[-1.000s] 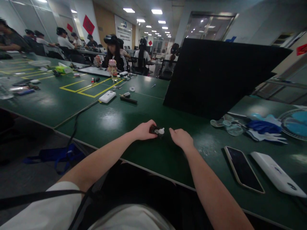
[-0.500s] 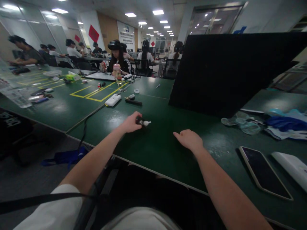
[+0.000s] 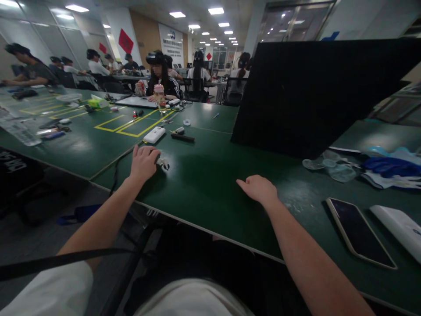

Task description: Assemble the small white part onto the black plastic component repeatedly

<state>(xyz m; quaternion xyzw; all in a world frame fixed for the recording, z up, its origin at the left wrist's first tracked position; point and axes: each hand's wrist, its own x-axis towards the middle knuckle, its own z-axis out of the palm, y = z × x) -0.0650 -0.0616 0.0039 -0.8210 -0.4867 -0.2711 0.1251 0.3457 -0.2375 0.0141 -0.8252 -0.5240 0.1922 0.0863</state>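
Note:
My left hand (image 3: pixel 144 162) is over the left part of the green table (image 3: pixel 204 197), back of the hand up and fingers curved downward. Against its thumb side is a small dark object with a white tip (image 3: pixel 163 163), seemingly in the grasp. Much of that object is hidden by the hand, and its kind is not clear. My right hand (image 3: pixel 259 189) rests on the table to the right, fingers curled in and one digit pointing left. Nothing shows in it.
A white power bank (image 3: pixel 154 134) and a black bar (image 3: pixel 183 138) lie beyond my left hand. A large black panel (image 3: pixel 309 96) stands at right. A phone (image 3: pixel 361 232), blue gloves (image 3: pixel 391 166) and clear plastic pieces (image 3: pixel 342 169) lie right. A person (image 3: pixel 161 79) sits across.
My left hand has moved left and slightly toward the table's front edge, and the small white-tipped object has shifted left with it. My right hand has stayed in place.

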